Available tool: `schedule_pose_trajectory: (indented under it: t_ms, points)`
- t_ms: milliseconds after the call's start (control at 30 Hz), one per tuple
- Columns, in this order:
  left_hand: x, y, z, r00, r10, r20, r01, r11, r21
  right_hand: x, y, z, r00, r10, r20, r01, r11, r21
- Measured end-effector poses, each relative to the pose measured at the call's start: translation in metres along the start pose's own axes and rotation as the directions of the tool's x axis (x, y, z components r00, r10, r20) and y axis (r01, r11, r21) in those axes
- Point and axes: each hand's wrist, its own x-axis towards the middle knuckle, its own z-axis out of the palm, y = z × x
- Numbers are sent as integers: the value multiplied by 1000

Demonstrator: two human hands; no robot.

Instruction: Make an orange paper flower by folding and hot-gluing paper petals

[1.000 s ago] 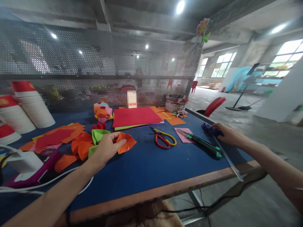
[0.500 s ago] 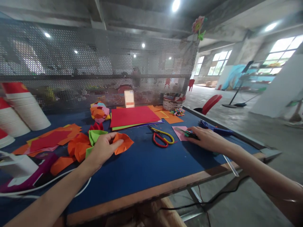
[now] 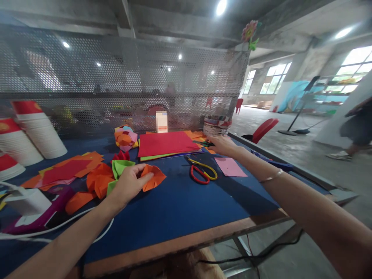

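Nearest me, the left forearm came in over the edge of the blue-topped work table (image 3: 180, 209). The left hand (image 3: 128, 185) sat left of the red-and-yellow-handled scissors (image 3: 202, 173) and nearer than them. Thumb and fingers were pinched together on the orange folded paper piece (image 3: 155, 176), which rested on the tabletop well left of the scissors. A green folded paper cone (image 3: 120, 166) lay just behind that hand. A purple glue gun (image 3: 43, 211) lay far left of the scissors.

The right arm stretched past the scissors on their right side, above the pink paper square (image 3: 231, 166). The right hand (image 3: 222, 145) was beyond the scissors. Its fingertips were at a dark green-and-black utility cutter (image 3: 203, 143) by the edge of the flat stack of red paper sheets (image 3: 165, 143). I couldn't tell whether it was clasped on the cutter or only touching it.

My read of the step: one hand steadying the orange piece, the other at the cutter. A next move would call for a sure grip on the cutter's handle, with the blade clear of the left fingers.

Farther behind the scissors stood a round woven basket (image 3: 216, 126), then the perforated metal screen (image 3: 116, 77). Far off to the right, another person (image 3: 356, 128) was walking.
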Motion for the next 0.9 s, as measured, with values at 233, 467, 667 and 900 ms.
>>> schedule_pose_trajectory:
  t_ms: [233, 467, 667, 900]
  points:
    - [-1, -1, -2, 1000, 2, 10, -2, 1000, 13, 21, -22, 19, 1000, 20, 10, -20, 1000, 3]
    - [-1, 2, 2, 1000, -29, 7, 29, 998, -49, -41, -52, -3, 982, -134, 130, 112, 980, 163]
    - [-2, 1, 1, 1000, -22, -2, 22, 997, -69, -70, -78, -2, 987, -78, 137, 39, 962, 271]
    - [-2, 0, -1, 1000, -4, 12, 5, 997, -83, -81, -116, -5, 987, -155, 44, 129, 922, 364]
